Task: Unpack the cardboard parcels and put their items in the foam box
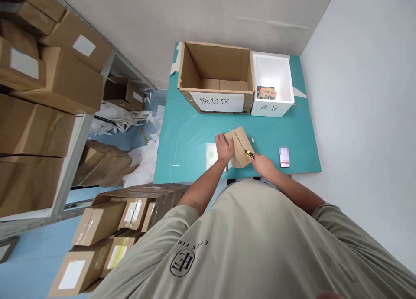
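Note:
A small brown cardboard box [239, 139] lies tilted on the teal table [191, 134] in front of me. My left hand [224, 147] is wrapped around its left side and steadies it. My right hand [261, 164] grips a yellow and black box cutter [249, 154], whose tip is at the dark seam along the box's upper face. Partly beneath my left hand and the box lies a pale sheet or packet [211, 154]; what it is I cannot make out. A lit phone [284, 157] rests to the right of my right hand.
At the table's back stand a large open cardboard box [216, 102] and a white foam box [273, 108] with colourful packets [266, 92] inside. Shelves of cartons [71, 80] rise on the left. More cartons [97, 223] sit low beside me. A white wall [364, 95] borders the right.

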The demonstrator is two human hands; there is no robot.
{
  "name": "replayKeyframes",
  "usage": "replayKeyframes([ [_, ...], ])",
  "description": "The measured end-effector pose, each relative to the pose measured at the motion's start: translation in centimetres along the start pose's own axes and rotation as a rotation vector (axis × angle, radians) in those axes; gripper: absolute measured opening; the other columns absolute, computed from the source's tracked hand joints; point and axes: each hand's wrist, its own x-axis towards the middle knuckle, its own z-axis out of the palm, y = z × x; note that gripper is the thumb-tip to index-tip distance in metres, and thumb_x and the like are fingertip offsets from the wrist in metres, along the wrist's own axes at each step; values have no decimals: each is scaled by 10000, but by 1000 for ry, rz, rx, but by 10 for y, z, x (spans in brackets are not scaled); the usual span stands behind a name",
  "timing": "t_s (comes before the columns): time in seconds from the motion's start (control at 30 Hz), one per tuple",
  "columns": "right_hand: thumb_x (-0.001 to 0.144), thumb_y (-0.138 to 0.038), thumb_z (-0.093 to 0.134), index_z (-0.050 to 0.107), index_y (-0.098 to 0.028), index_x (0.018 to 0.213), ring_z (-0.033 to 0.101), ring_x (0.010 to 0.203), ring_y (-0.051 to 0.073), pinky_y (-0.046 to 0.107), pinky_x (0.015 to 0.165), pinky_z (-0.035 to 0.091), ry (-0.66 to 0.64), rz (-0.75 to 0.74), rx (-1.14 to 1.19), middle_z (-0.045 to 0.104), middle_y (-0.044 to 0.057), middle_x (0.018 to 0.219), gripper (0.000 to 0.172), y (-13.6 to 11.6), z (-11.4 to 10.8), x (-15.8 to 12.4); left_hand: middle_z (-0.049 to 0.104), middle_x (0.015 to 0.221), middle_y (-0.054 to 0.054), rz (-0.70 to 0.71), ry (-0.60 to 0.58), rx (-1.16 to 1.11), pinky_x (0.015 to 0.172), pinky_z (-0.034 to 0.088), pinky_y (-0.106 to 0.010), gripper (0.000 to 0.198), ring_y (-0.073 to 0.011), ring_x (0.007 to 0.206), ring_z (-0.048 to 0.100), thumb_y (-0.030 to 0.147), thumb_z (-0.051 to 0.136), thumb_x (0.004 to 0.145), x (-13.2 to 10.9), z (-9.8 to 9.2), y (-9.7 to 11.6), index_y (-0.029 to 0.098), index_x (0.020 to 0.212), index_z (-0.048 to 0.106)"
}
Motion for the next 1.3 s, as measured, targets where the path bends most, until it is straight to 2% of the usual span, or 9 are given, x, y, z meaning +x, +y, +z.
replayKeyframes([
  [0.13, 1257, -367, 454, 691, -141, 1527, 833, 1236, 345, 344, 950, 574, -49, 0, -49, 837, 239, 1338, 425, 6, -3, -13, 631, 1463, -242, -68, 30, 70, 1234, 529, -577, 406, -398, 1402, 643, 451, 464, 1175, 2, 0, -5, 204, 1480, 568],
  [0.37, 1264, -407, 432, 687, -149, 1532, 832, 1222, 355, 349, 929, 566, -56, 12, -90, 833, 243, 1330, 452, 24, 0, -25, 670, 1430, -267, -68, -110, 244, 1202, 507, -572, 420, -421, 1398, 643, 376, 445, 1157, 5, 6, 4, 144, 1477, 587],
  [0.57, 1264, -437, 420, 684, -140, 1521, 831, 1220, 358, 363, 952, 575, -36, 29, -88, 827, 258, 1328, 474, 25, 4, -28, 653, 1522, -312, -13, -168, 362, 1253, 421, -711, 544, -487, 1450, 623, 418, 474, 1148, 4, 5, 11, 110, 1588, 562],
  [0.67, 1256, -392, 427, 679, -138, 1528, 832, 1220, 360, 369, 950, 580, -35, 27, -96, 829, 258, 1329, 449, 25, 2, -28, 529, 1734, -314, 246, -265, 450, 1347, 269, -764, 733, -525, 1662, 439, 563, 559, 1113, 17, -12, 9, 137, 1708, 515],
  [0.8, 1251, -368, 438, 661, -156, 1566, 832, 1230, 361, 373, 950, 588, -33, 6, -122, 833, 242, 1340, 442, 26, -1, -29, 460, 1853, -227, 956, -760, 447, 1426, 154, -654, 1042, -490, 1787, 259, 757, 750, 917, 54, -29, 17, 214, 1772, 506],
  [0.87, 1252, -377, 446, 659, -172, 1577, 832, 1238, 358, 372, 951, 591, -43, -11, -138, 833, 229, 1350, 440, 26, -3, -29, 516, 1822, -213, 1147, -939, 474, 1424, 171, -621, 1163, -495, 1762, 308, 735, 881, 764, 69, -27, 28, 246, 1758, 532],
  [1.03, 1255, -383, 454, 674, -194, 1547, 831, 1238, 347, 363, 949, 593, -66, -60, -192, 836, 202, 1345, 412, 24, -7, -29, 684, 1638, -211, 1254, -1078, 697, 1374, 220, -636, 1262, -500, 1526, 555, 438, 978, 554, 81, -9, 51, 292, 1730, 543],
  [1.17, 1256, -369, 436, 660, -197, 1554, 827, 1242, 331, 358, 969, 587, -62, -60, -229, 831, 210, 1344, 411, 28, -19, -31, 736, 1446, -260, 1265, -985, 737, 1300, 241, -679, 1096, -481, 1299, 638, 387, 917, 609, 83, -9, 49, 235, 1649, 605],
  [1.3, 1255, -368, 416, 666, -188, 1532, 826, 1237, 338, 368, 968, 595, -66, -42, -263, 826, 210, 1341, 414, 35, -31, -35, 718, 1414, -281, 1216, -884, 672, 1279, 245, -699, 1006, -488, 1285, 622, 422, 872, 696, 84, -18, 43, 170, 1632, 602],
])
